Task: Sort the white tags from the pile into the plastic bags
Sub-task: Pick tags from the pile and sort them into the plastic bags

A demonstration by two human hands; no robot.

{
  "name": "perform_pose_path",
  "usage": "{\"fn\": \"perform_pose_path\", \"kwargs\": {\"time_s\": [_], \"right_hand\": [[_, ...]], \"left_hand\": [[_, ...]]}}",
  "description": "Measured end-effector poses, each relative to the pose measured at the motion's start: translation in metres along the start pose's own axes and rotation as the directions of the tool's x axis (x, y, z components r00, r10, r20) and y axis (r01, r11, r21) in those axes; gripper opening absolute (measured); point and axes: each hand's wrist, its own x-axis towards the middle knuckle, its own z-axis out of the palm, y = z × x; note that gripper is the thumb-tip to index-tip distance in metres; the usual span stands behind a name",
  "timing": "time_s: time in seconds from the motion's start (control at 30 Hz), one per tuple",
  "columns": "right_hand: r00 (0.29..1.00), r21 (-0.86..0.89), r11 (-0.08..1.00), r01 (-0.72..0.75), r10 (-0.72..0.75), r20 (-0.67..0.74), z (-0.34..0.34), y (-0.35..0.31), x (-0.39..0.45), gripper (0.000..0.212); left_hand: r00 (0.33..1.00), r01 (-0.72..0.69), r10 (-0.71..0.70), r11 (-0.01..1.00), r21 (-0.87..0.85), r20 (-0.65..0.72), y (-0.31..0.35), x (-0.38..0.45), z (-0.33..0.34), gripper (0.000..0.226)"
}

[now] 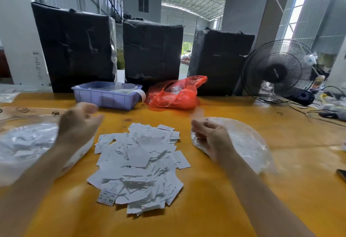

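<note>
A loose pile of white tags point(138, 163) lies in the middle of the yellow table point(215, 208). A clear plastic bag point(28, 143) holding white tags lies left of the pile. Another clear plastic bag point(243, 141) lies to the right. My left hand point(79, 124) hovers above the left bag's inner edge, blurred, its fingers loosely curled with nothing seen in them. My right hand point(209, 139) is over the right bag's near-left edge, fingers bent; a faint blur shows above it, and I cannot tell whether it holds anything.
A purple plastic tray point(106, 96) and a red plastic bag point(174, 94) sit behind the pile. Three black wrapped boxes point(151, 49) stand along the far edge. A black fan point(277, 72) and cables are at the far right. A phone edge point(341, 174) shows at the right.
</note>
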Motion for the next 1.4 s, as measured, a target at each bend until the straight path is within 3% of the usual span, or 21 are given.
{"fn": "perform_pose_path", "kwargs": {"time_s": [0.07, 0.13, 0.17, 0.23, 0.47, 0.6, 0.77, 0.93, 1.03, 1.2, 1.33, 1.4], "right_hand": [[0.974, -0.018, 0.996, -0.085, 0.087, 0.21, 0.026, 0.008, -0.011, 0.017], [0.941, -0.065, 0.993, -0.1, 0.116, 0.319, 0.045, 0.017, -0.022, 0.02], [0.93, -0.083, 0.992, -0.094, 0.117, 0.349, 0.052, 0.021, -0.025, 0.023], [0.908, -0.108, 0.99, -0.086, 0.123, 0.4, 0.06, 0.025, -0.031, 0.028], [0.809, -0.16, 0.972, -0.174, 0.234, 0.539, 0.063, 0.029, -0.037, 0.041], [0.808, -0.15, 0.964, -0.218, 0.265, 0.526, 0.064, 0.03, -0.035, 0.046], [0.818, -0.111, 0.958, -0.266, 0.285, 0.5, 0.064, 0.034, -0.03, 0.048], [0.818, -0.165, 0.963, -0.215, 0.27, 0.508, 0.061, 0.036, -0.027, 0.075], [0.877, -0.247, 0.968, -0.051, 0.162, 0.453, 0.062, 0.033, -0.03, 0.064], [0.949, -0.191, 0.981, 0.018, 0.044, 0.313, 0.061, 0.037, -0.029, 0.016], [0.965, -0.115, 0.993, 0.027, 0.004, 0.263, 0.06, 0.036, -0.028, 0.014], [0.959, -0.154, 0.985, 0.075, -0.029, 0.283, 0.063, 0.037, -0.029, 0.017]], "left_hand": [[0.968, 0.065, -0.001, 0.966, -0.25, 0.25, 0.026, -0.023, 0.014, 0.032], [0.835, 0.32, -0.039, 0.846, -0.427, 0.549, 0.048, -0.044, 0.025, 0.048], [0.777, 0.411, -0.053, 0.798, -0.44, 0.628, 0.048, -0.047, 0.033, 0.054], [0.723, 0.48, -0.075, 0.77, -0.42, 0.687, 0.046, -0.05, 0.042, 0.055], [0.633, 0.575, -0.032, 0.689, -0.442, 0.773, 0.034, -0.051, 0.042, 0.017], [0.614, 0.587, 0.02, 0.657, -0.473, 0.789, 0.035, -0.05, 0.042, 0.032], [0.645, 0.597, -0.015, 0.634, -0.491, 0.764, 0.034, -0.05, 0.044, 0.024], [0.752, 0.584, -0.161, 0.612, -0.533, 0.639, 0.035, -0.051, 0.05, 0.013], [0.79, 0.552, -0.207, 0.649, -0.523, 0.577, 0.03, -0.049, 0.051, 0.013], [0.762, 0.561, -0.179, 0.662, -0.497, 0.622, 0.029, -0.049, 0.051, 0.021], [0.672, 0.582, -0.127, 0.699, -0.415, 0.729, 0.032, -0.054, 0.05, 0.042], [0.686, 0.583, -0.123, 0.684, -0.44, 0.718, 0.034, -0.055, 0.05, 0.04]]}}
